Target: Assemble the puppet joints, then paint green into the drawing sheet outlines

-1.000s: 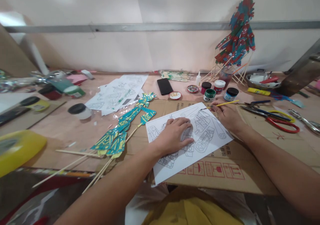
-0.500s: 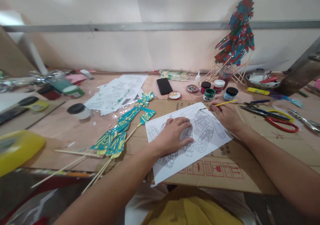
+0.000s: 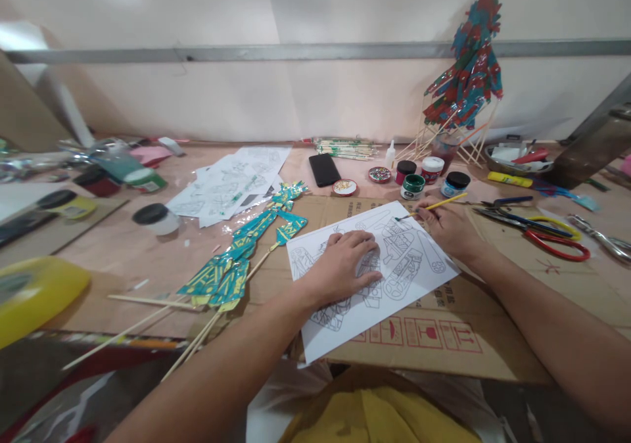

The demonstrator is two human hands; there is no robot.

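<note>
A white sheet printed with line drawings (image 3: 315, 344) lies tilted on a flattened cardboard sheet (image 3: 503, 311). My left hand (image 3: 348, 265) rests flat on its middle, fingers stretched out and covering part of the drawings. In my right hand (image 3: 446, 229) is a thin yellow paintbrush (image 3: 446, 201), pinched between the fingers. Its dark tip meets the paper at the upper part of a drawn figure, where a small dark mark shows. Just beyond the sheet stands an open jar of green paint (image 3: 413, 186).
Left of the sheet lies a teal and yellow puppet figure (image 3: 241, 246) on sticks. Scissors (image 3: 555, 242) and pliers (image 3: 503, 203) are at the right. Behind are a black phone (image 3: 324, 169), a blue paint jar (image 3: 454, 185) and a red-blue figure (image 3: 470, 68) on sticks.
The brush tip has shifted slightly down on the drawing, and a small dark mark shows there. My left hand and the paper have stayed put.
</note>
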